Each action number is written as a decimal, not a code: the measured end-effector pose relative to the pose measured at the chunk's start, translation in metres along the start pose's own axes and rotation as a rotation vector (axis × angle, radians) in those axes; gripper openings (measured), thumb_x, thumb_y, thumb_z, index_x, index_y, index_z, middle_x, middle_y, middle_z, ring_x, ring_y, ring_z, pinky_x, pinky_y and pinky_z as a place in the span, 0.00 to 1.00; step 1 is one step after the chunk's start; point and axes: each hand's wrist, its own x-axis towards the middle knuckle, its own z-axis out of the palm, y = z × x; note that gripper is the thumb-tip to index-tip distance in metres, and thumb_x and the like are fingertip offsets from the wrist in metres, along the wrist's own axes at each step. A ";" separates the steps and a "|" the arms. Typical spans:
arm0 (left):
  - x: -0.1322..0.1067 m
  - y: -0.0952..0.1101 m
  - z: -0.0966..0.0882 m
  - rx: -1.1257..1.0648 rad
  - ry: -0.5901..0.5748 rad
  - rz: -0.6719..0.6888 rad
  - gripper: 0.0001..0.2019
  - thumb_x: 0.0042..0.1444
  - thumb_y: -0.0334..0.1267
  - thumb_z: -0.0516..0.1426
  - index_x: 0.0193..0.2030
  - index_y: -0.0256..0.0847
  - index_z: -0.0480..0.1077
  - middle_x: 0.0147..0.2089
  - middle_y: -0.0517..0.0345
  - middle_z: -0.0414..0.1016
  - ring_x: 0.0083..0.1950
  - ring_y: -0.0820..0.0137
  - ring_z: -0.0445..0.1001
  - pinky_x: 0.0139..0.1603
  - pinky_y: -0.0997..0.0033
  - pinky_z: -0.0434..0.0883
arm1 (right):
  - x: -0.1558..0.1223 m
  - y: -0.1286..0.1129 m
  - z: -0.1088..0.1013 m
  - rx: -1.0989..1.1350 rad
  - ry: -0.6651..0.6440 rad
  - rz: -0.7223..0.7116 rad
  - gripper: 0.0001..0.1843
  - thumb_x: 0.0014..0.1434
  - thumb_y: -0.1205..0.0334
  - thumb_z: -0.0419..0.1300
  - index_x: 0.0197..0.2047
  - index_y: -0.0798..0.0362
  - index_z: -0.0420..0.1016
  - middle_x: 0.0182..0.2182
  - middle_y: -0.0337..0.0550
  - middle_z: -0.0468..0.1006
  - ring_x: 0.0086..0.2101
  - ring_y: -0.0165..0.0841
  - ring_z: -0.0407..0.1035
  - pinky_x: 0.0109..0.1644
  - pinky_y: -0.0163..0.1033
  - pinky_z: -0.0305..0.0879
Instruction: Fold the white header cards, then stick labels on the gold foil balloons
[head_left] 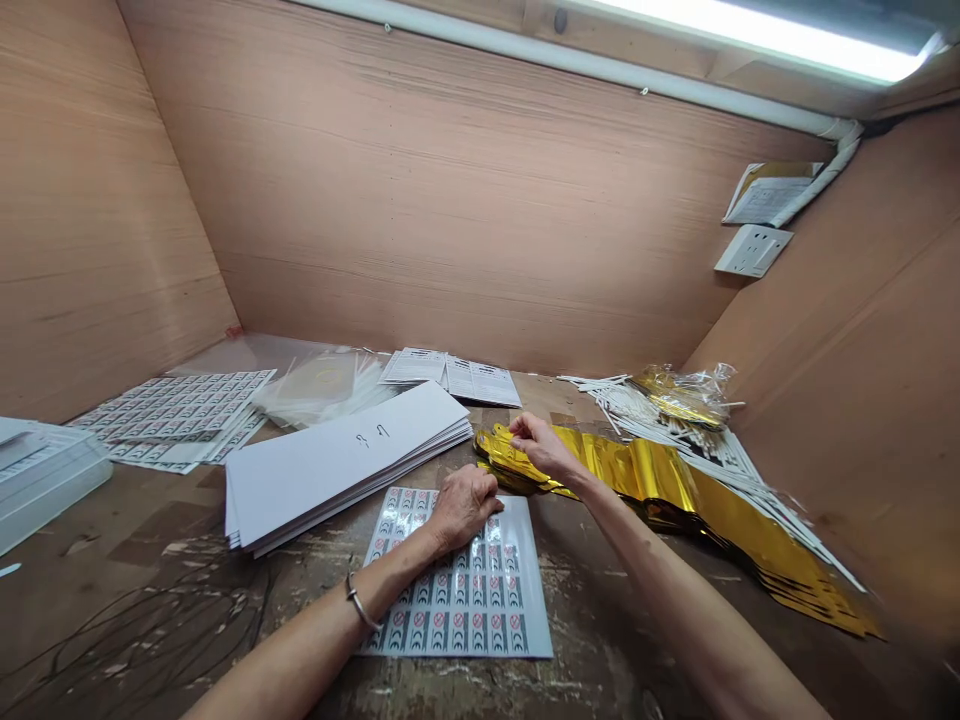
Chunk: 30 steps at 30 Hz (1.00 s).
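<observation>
My left hand [463,505] rests with curled fingers on the upper edge of a sheet of small printed stickers [465,600] lying on the worn wooden table [150,600]; its fingertips are closed near the gold foil. My right hand [541,445] pinches the near end of a stack of shiny gold foil pieces [675,490] that stretches away to the right. A metal bracelet sits on my left wrist.
A stack of long white cards [345,465] lies left of the hands. Further sticker sheets [176,410], clear plastic sleeves [322,385], leaflets [450,375], white sticks [675,425] and a clear box [37,480] ring the table. Wooden walls enclose it; a socket [752,250] is on the wall.
</observation>
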 end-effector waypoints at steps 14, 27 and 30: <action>-0.001 -0.002 0.003 0.018 0.020 0.021 0.07 0.51 0.40 0.57 0.27 0.40 0.65 0.31 0.60 0.69 0.36 0.71 0.64 0.34 0.73 0.56 | 0.036 0.019 0.016 -0.130 -0.047 0.014 0.08 0.45 0.73 0.51 0.31 0.54 0.63 0.25 0.36 0.66 0.28 0.28 0.60 0.30 0.31 0.53; -0.001 0.001 -0.002 0.019 0.012 -0.003 0.07 0.52 0.39 0.56 0.27 0.39 0.66 0.31 0.59 0.69 0.36 0.70 0.65 0.34 0.73 0.57 | 0.035 0.009 0.023 -0.308 0.014 0.119 0.10 0.46 0.74 0.49 0.33 0.55 0.65 0.31 0.41 0.71 0.31 0.29 0.63 0.31 0.31 0.52; -0.001 0.002 -0.002 0.005 0.016 -0.004 0.07 0.51 0.39 0.56 0.27 0.39 0.66 0.31 0.59 0.70 0.36 0.70 0.65 0.34 0.73 0.58 | 0.033 0.008 0.027 -0.387 0.020 0.126 0.10 0.47 0.75 0.49 0.33 0.55 0.66 0.31 0.42 0.72 0.32 0.31 0.63 0.32 0.32 0.52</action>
